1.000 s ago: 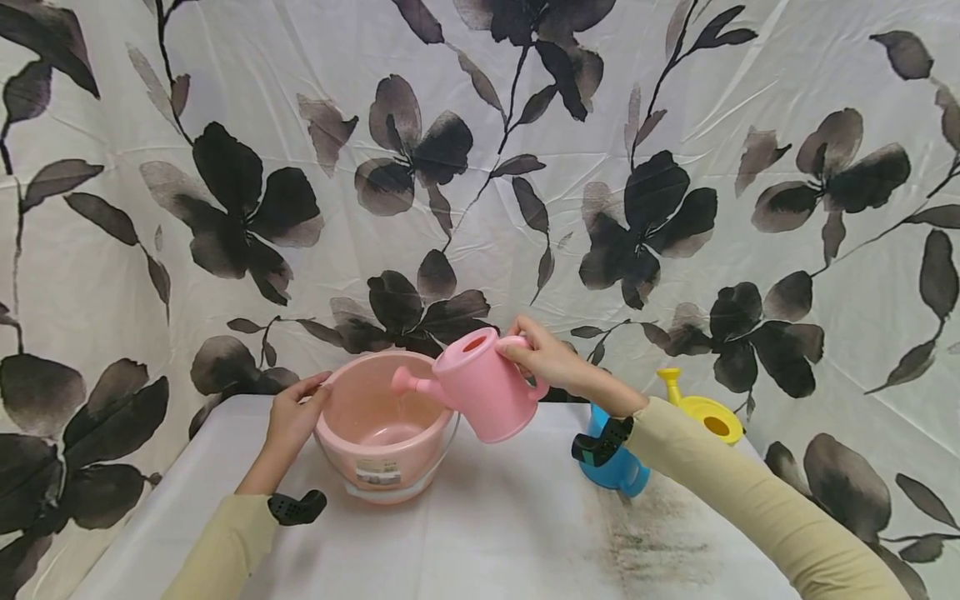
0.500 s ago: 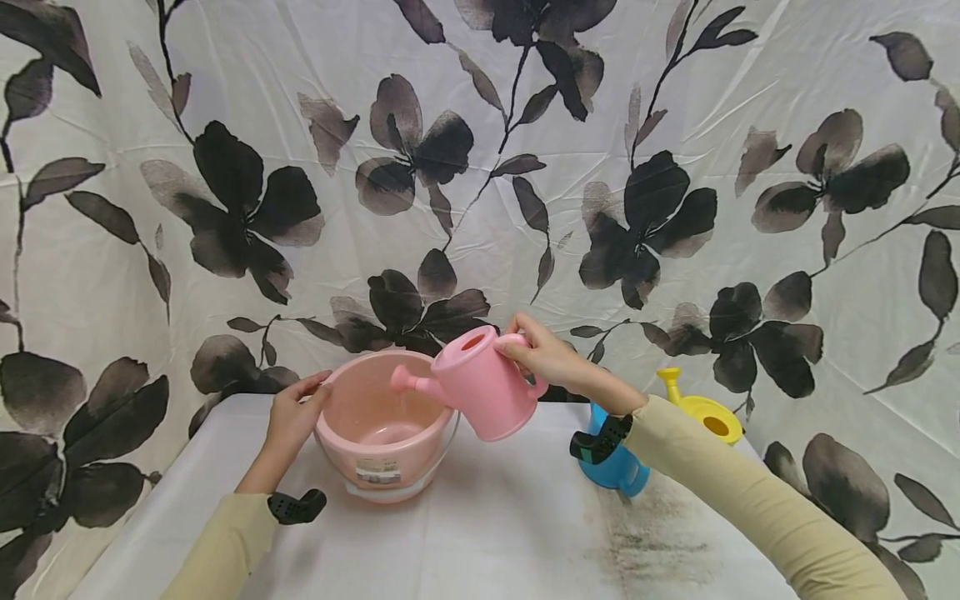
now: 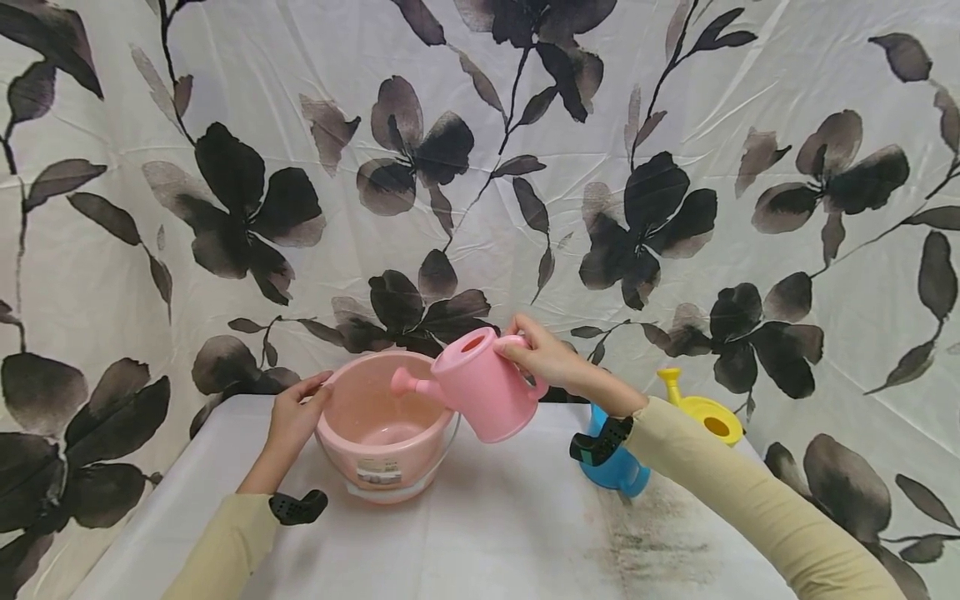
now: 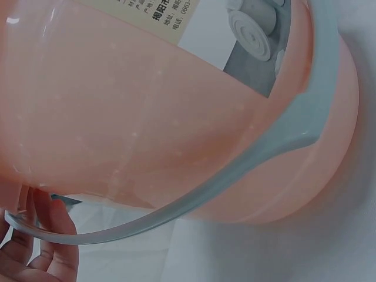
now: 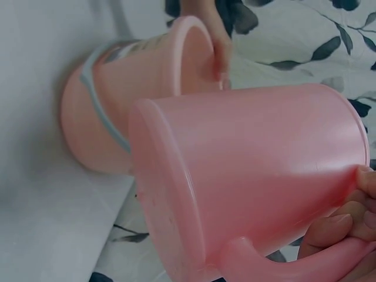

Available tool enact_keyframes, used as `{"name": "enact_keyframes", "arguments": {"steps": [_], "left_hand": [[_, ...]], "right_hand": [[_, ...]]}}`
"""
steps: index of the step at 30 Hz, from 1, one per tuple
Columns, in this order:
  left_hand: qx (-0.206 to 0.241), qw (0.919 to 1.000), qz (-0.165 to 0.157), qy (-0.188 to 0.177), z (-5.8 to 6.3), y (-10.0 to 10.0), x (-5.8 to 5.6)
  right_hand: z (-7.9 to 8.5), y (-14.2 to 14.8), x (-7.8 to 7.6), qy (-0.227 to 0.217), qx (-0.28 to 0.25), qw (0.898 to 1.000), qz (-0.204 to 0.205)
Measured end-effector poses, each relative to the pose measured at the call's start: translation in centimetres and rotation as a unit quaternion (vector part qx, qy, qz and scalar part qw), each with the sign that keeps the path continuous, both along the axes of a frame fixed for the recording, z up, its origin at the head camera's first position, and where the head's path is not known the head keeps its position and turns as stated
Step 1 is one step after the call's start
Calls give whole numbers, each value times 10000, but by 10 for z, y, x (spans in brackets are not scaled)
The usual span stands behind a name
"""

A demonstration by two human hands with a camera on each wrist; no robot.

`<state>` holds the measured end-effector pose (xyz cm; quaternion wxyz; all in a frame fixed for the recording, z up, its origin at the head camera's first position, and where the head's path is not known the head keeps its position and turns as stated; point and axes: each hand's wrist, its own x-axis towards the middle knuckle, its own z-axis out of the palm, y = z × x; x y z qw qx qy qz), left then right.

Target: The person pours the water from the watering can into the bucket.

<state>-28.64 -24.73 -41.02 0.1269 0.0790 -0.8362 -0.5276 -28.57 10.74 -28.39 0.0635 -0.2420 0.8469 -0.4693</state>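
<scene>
The pink watering can [image 3: 483, 387] is tilted in the air, its spout pointing down over the mouth of a peach-pink bucket [image 3: 382, 462]. My right hand [image 3: 546, 360] grips the can by its handle [image 5: 305, 261]. On the bucket's left side, my left hand [image 3: 294, 414] holds the rim, and its fingers also show beside the bail handle [image 4: 176, 208] in the left wrist view. The bucket stands upright on the white-covered table. A faint streak hangs below the spout; whether it is running water is hard to tell.
A blue watering can [image 3: 615, 471] stands right of the bucket, partly hidden by my right wrist and its black band. Behind it is a yellow watering can [image 3: 708, 414]. Dark smudges [image 3: 652, 542] mark the tablecloth at right. A floral curtain [image 3: 480, 208] hangs behind the table.
</scene>
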Motion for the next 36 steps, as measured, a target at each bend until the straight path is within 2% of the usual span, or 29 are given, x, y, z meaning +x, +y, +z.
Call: {"name": "enact_keyframes", "arguments": {"steps": [24,36], "left_hand": [[-44,10000,-23,53,-1,0,0],[-30,10000,-55,31,-1,0,0]], "right_hand": [[-4,1,4,85,-70,9999,93],[-2,0,6,12,-4,10000,-1]]}}
